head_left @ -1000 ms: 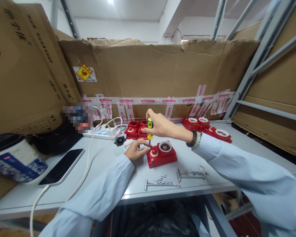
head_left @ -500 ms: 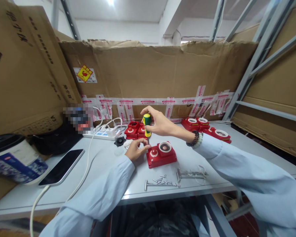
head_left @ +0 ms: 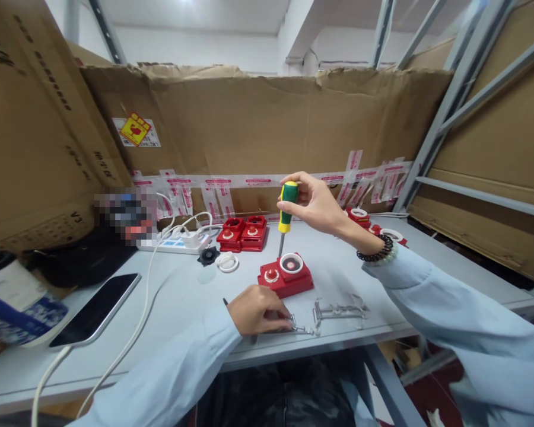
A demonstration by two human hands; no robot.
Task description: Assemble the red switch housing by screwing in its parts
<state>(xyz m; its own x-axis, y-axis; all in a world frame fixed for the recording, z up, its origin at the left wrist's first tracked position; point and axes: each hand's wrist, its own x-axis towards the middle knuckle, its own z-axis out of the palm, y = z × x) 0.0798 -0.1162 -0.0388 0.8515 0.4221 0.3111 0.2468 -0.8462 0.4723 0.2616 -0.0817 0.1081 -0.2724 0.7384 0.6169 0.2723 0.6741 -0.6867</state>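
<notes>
Green-and-yellow screwdriver [head_left: 286,207] stands upright in my raised right hand [head_left: 318,204], fingers pinching its handle, tip over the red switch box [head_left: 286,279]. My left hand [head_left: 258,308] curls over screws [head_left: 300,326], hiding most; grip unclear.

Bright, even overhead light; wide-angle bending at edges.

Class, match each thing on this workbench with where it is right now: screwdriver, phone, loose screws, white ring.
Things:
1 screwdriver
2 phone
3 loose screws
4 white ring

Places:
A beside the black knob
B touched by the left hand
C upright in the right hand
D on the left of the table, screen dark

Pairs: 1-C, 2-D, 3-B, 4-A
</notes>
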